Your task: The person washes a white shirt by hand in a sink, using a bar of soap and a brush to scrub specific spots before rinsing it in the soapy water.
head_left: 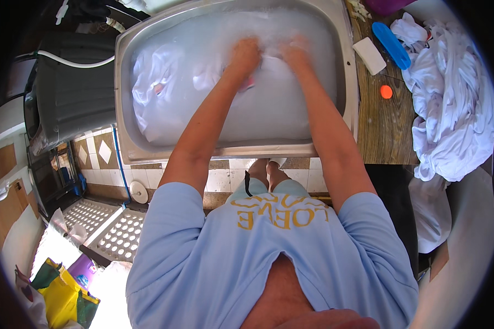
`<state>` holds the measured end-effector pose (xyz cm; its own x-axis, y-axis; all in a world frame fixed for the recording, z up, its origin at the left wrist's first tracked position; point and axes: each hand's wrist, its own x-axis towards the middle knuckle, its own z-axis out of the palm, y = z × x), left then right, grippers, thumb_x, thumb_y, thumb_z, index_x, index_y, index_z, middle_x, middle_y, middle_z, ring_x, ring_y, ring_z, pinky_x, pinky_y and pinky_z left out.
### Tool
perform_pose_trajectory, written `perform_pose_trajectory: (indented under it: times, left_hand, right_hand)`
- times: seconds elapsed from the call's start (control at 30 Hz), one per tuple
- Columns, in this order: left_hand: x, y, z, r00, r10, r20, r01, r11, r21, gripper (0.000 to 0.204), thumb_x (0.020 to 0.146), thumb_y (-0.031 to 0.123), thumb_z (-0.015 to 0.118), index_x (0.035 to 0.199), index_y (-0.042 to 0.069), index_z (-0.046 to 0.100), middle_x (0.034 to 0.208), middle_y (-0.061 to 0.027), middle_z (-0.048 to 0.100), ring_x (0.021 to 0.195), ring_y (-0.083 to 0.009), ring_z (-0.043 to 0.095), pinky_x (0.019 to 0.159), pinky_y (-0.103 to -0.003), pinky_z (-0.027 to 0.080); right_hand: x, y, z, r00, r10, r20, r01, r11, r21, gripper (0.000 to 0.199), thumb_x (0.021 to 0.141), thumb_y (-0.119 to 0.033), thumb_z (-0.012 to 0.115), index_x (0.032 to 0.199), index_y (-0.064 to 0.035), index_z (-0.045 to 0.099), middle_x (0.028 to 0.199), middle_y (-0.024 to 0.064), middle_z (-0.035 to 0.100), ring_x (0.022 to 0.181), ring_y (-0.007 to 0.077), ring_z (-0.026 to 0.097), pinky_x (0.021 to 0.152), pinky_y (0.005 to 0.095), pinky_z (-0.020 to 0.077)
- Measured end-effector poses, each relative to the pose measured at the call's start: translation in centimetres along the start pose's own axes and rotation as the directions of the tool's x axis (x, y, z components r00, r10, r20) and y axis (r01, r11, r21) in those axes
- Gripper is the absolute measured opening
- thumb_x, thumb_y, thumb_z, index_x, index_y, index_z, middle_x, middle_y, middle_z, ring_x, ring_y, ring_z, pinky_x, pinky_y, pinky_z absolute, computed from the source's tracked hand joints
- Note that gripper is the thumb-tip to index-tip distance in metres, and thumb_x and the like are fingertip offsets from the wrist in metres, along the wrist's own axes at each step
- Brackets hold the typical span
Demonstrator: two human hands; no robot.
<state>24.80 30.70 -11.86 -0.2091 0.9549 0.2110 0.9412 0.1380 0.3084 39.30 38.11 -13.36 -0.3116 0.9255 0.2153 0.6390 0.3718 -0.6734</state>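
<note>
Cloudy grey-white water fills a metal sink [347, 82], and both my hands reach into it. My left hand [246, 55] is curled closed on a white garment [277, 68] that lies partly under the water. Beside it, my right hand [295, 52] touches the same cloth at the far side; motion and water blur its fingers. A small reddish patch [247, 84] shows on the cloth below my left wrist. Another white garment [155, 77] floats half-sunk at the sink's left end.
Right of the sink, a wooden counter [387, 129] holds a white soap bar [369, 56], a blue brush [391, 45], an orange cap [386, 91] and a heap of white laundry [450, 98]. A dark grey machine [77, 88] with a white hose stands at left.
</note>
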Motion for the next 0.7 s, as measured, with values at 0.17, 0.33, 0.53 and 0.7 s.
perform_pose_trajectory:
  times: [0.17, 0.33, 0.53, 0.7]
  left_hand:
    - [1.9, 2.2, -7.2, 0.883, -0.244, 0.401, 0.468, 0.395, -0.791, 0.027, 0.077, 0.024, 0.07, 0.095, 0.005, 0.067, 0.084, -0.0074, 0.067, 0.081, -0.0178, 0.064, 0.069, -0.031, 0.05]
    - [3.8, 7.7, -5.9, 0.973, -0.232, 0.005, 0.131, 0.529, -0.838, 0.022, 0.074, 0.027, 0.073, 0.085, 0.008, 0.07, 0.081, -0.0048, 0.068, 0.078, -0.0192, 0.065, 0.067, -0.032, 0.05]
    - [3.6, 9.4, -1.2, 0.812, 0.111, -0.573, -0.221, 0.967, -0.125, 0.021, 0.077, 0.03, 0.069, 0.074, 0.009, 0.068, 0.075, -0.0122, 0.066, 0.068, -0.033, 0.063, 0.064, -0.035, 0.049]
    - [5.6, 6.9, -4.5, 0.957, -0.26, -0.13, 0.15, 0.823, -0.548, 0.023, 0.078, 0.029, 0.064, 0.07, 0.007, 0.064, 0.065, -0.0161, 0.06, 0.06, -0.0336, 0.055, 0.06, -0.039, 0.047]
  right_hand:
    - [2.9, -3.2, -5.3, 0.623, 0.27, 0.734, -0.681, -0.274, 0.679, 0.047, 0.09, -0.037, 0.052, 0.126, -0.0065, 0.05, 0.119, 0.0141, 0.057, 0.111, 0.032, 0.054, 0.102, 0.0449, 0.0371]
    - [0.4, -4.5, -3.9, 0.817, 0.197, 0.543, -0.534, -0.099, 0.84, 0.046, 0.092, -0.045, 0.05, 0.118, -0.0076, 0.053, 0.116, 0.0092, 0.059, 0.106, 0.0261, 0.056, 0.097, 0.0379, 0.0425]
    - [1.7, -6.0, -2.7, 0.737, 0.202, 0.645, -0.528, -0.425, 0.735, 0.043, 0.095, -0.045, 0.044, 0.121, -0.0107, 0.05, 0.116, 0.0053, 0.057, 0.107, 0.0217, 0.054, 0.093, 0.0355, 0.0454]
    - [1.2, -8.2, -4.1, 0.64, 0.335, 0.692, -0.614, -0.318, 0.722, 0.047, 0.095, -0.05, 0.039, 0.113, -0.0077, 0.052, 0.109, 0.0092, 0.057, 0.094, 0.0231, 0.057, 0.078, 0.0359, 0.0498]
